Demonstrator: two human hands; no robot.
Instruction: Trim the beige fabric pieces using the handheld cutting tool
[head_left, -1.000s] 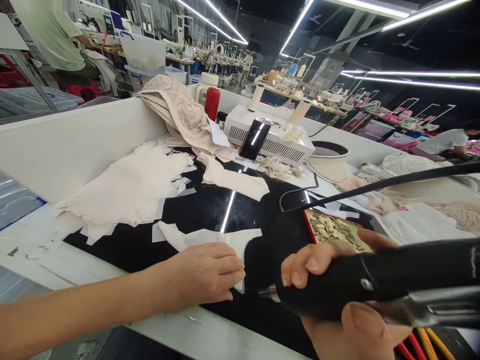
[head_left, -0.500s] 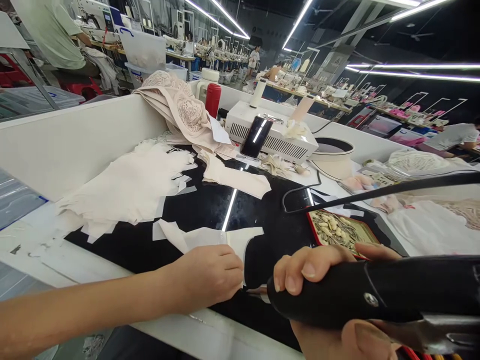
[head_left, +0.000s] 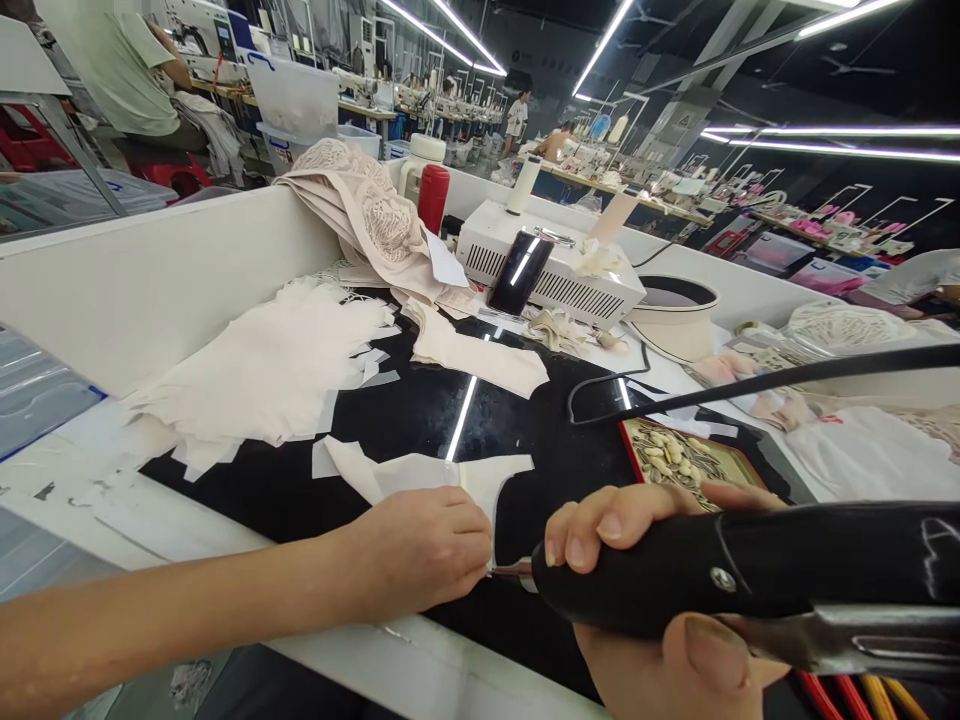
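My left hand (head_left: 420,555) is closed, its fingers pinching the near edge of a small cream fabric piece (head_left: 427,474) lying on the black tabletop. Gripped in my right hand (head_left: 637,520) is a thick black handheld tool (head_left: 750,560) with a metal lever along its underside. Its narrow metal tip (head_left: 517,572) points left and meets, or nearly meets, the fabric edge at my left fingertips. My fingers hide exactly what it touches. Beyond lies a stack of cream fabric strips (head_left: 480,352), with a large pile of cut cream pieces (head_left: 255,360) to the left.
A phone (head_left: 519,272) leans on a white vented box (head_left: 555,265). A red-rimmed tray of seeds and nuts (head_left: 675,450) sits behind the tool. A black cable (head_left: 795,375) crosses on the right. Lace-trimmed garments (head_left: 367,210) drape at the back. A seated person (head_left: 112,70) is far left.
The tool tip has come left, closing the small gap to the fabric edge at my left fingers. The view has shifted slightly; my left hand still pinches the piece.
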